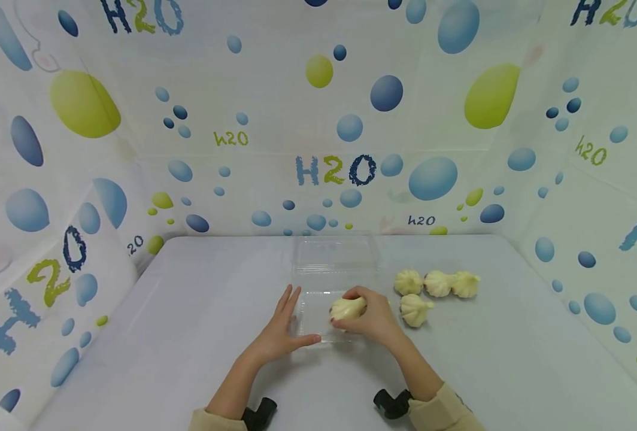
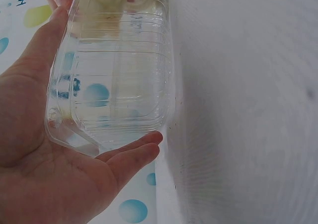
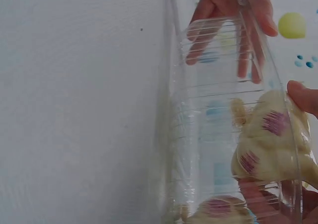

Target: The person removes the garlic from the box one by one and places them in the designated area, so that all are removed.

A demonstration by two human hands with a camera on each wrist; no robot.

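A clear plastic container lies on the table with its lid folded back away from me. My left hand rests against the container's left side, thumb at the near edge and fingers straight; the left wrist view shows the palm beside the clear wall. My right hand grips a pale garlic bulb over the container's right part. Purple marks show on this bulb through the plastic in the right wrist view. Whether it touches the container's floor, I cannot tell.
Several garlic bulbs lie on the table right of the container, one nearer bulb close to my right hand. The white table meets a patterned backdrop at the back and sides.
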